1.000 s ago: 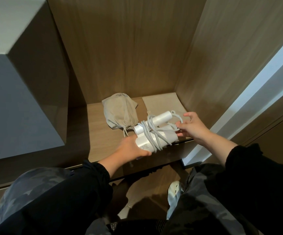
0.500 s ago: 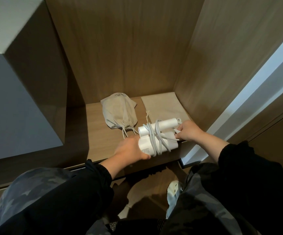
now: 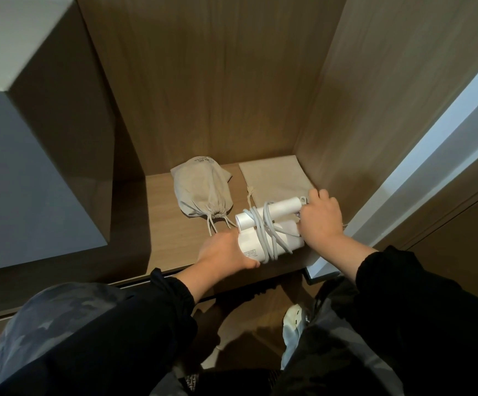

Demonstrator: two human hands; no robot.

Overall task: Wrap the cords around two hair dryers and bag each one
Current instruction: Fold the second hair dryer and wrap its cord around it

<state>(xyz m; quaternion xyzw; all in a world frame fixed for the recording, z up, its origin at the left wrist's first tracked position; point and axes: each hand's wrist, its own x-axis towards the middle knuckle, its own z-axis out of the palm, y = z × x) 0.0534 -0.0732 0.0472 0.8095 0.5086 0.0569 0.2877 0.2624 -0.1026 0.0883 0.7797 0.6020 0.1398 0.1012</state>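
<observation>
Now grips the hair dryer (image 3: 256, 244) by its body in the left hand (image 3: 226, 252) at the shelf's (image 3: 169, 227) near edge, curls the right hand (image 3: 321, 222) round the handle end, the cord's (image 3: 267, 224) earlier slack loop drawn in. Looks ready for the flat bag (image 3: 272, 180) just behind.

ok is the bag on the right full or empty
Empty, it seems: the right bag lies flat on the shelf, with no bulge, unlike the drawn-shut left bag beside it.

A brown wooden shelf (image 3: 172, 232) has wooden walls (image 3: 217, 81) behind and beside it. A big grey box (image 3: 26, 181) stands to the left. Below, a white shoe (image 3: 295, 321) rests on the floor (image 3: 246, 347).
</observation>
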